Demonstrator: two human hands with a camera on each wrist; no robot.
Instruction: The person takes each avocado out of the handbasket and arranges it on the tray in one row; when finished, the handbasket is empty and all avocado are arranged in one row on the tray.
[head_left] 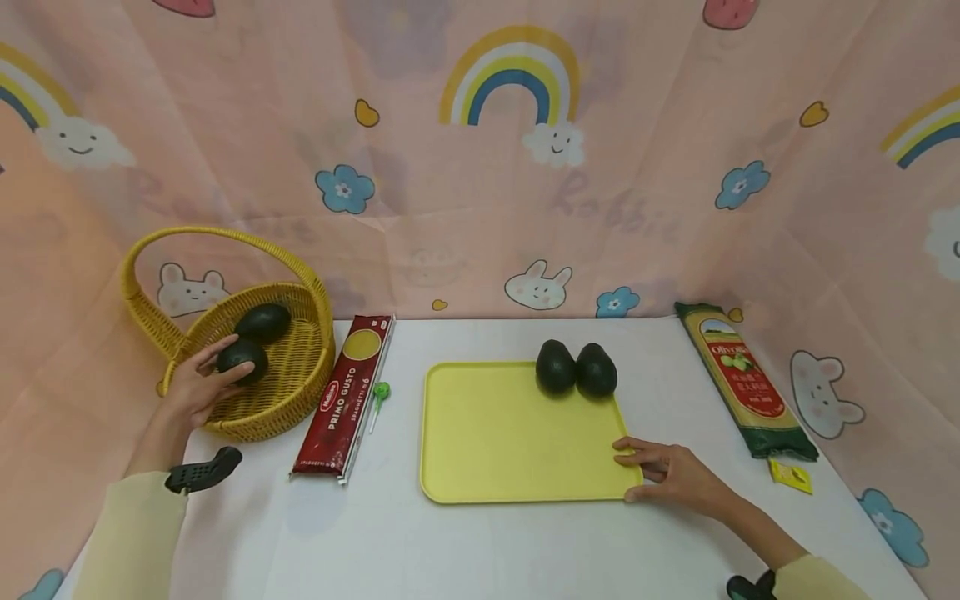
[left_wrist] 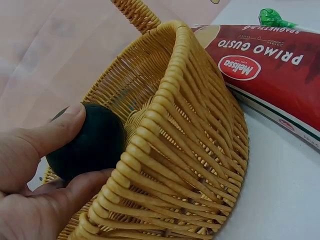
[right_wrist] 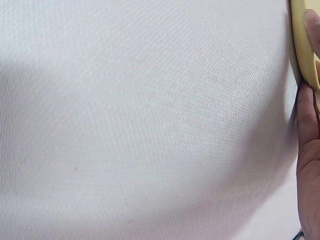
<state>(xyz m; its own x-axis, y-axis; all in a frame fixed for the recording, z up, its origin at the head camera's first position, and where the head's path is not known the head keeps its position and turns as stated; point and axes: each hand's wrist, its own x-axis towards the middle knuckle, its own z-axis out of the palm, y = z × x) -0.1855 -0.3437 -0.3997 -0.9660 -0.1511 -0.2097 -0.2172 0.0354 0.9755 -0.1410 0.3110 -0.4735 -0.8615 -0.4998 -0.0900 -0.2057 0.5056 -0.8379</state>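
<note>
In the head view my left hand [head_left: 198, 383] grips a dark green avocado [head_left: 243, 360] at the left side of the yellow wicker basket [head_left: 300, 400]. The left wrist view shows thumb and fingers round this avocado [left_wrist: 95, 145], just inside the basket rim [left_wrist: 145, 135]. A second avocado [head_left: 263, 322] lies in the basket behind it. My right hand [head_left: 678, 477] holds the near right corner of the yellow tray [head_left: 510, 450], thumb at the corner and fingers over the right edge. Two more avocados, a left one [head_left: 556, 367] and a right one [head_left: 597, 371], sit together at the tray's far right corner.
Between basket and tray lie a red spaghetti pack [head_left: 345, 400] and a green lollipop [head_left: 381, 392]. At the right are a green and gold pasta bag [head_left: 742, 379] and a small yellow packet [head_left: 791, 477]. A patterned pink cloth [head_left: 450, 233] hangs behind the white table [head_left: 360, 542].
</note>
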